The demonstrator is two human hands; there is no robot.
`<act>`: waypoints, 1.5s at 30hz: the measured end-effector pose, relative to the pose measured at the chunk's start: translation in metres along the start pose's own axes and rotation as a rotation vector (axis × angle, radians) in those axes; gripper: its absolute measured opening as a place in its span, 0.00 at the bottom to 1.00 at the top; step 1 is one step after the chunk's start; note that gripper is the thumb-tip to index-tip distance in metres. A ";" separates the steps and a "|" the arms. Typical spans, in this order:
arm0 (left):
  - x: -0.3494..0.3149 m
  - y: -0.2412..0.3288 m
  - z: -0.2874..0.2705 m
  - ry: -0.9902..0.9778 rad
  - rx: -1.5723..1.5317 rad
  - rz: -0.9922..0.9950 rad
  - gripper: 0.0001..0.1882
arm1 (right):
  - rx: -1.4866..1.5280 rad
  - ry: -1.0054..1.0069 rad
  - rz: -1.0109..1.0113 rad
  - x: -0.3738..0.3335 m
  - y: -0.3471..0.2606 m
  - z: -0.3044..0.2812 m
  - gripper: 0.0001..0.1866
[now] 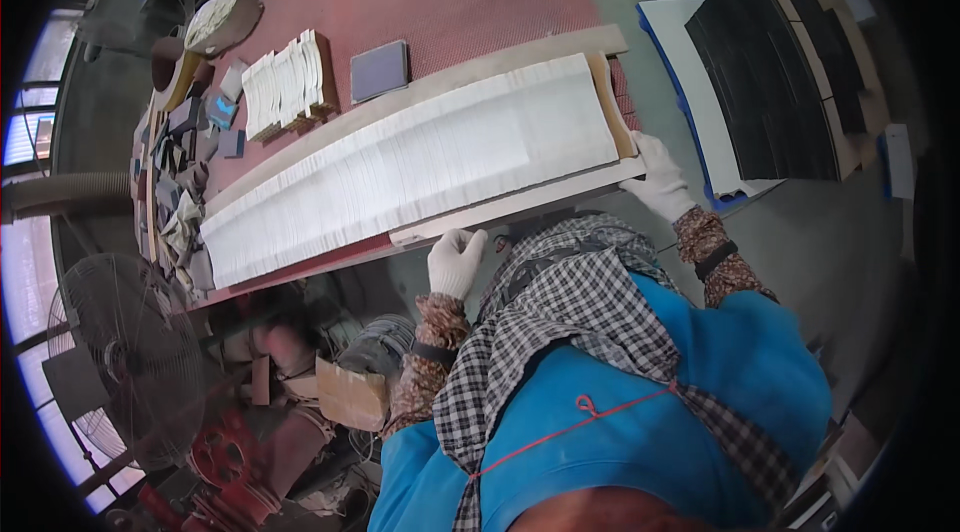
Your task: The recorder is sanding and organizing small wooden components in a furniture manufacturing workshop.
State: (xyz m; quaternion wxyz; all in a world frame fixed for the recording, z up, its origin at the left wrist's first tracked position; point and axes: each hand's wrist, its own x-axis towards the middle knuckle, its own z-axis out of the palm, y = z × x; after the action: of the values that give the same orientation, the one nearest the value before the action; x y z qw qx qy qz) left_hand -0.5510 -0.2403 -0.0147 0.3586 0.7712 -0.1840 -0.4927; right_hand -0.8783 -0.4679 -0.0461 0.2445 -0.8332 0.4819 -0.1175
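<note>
A long row of thin white-edged pieces [420, 152], packed side by side, lies across the red table. Along its near side at the right runs a pale straight strip [540, 197]. My right hand [660, 177], in a white knitted glove, is closed around the strip's right end, beside a brown curved end piece [612, 104]. My left hand [455, 264], gloved the same way, is curled closed just in front of the strip's near edge. Whatever its fingers may hold is hidden.
Behind the row lie a long pale board [440, 82], a grey-purple pad [379, 70] and a smaller stack of white-edged pieces [288, 84]. Sanding blocks and rags clutter the left end. A fan [130, 362] stands at lower left; dark stacked panels [770, 72] rest on a pallet at right.
</note>
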 end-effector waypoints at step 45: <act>0.075 0.054 -0.004 0.021 1.471 1.271 0.58 | 0.228 0.080 0.618 -0.157 -0.111 0.197 0.29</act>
State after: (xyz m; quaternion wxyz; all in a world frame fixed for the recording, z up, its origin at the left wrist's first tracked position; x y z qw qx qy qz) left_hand -0.5101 -0.3232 -0.0215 -0.0124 0.5637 -0.8250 0.0381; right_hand -0.7903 -0.2289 -0.1501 0.3414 -0.6095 0.7048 -0.1235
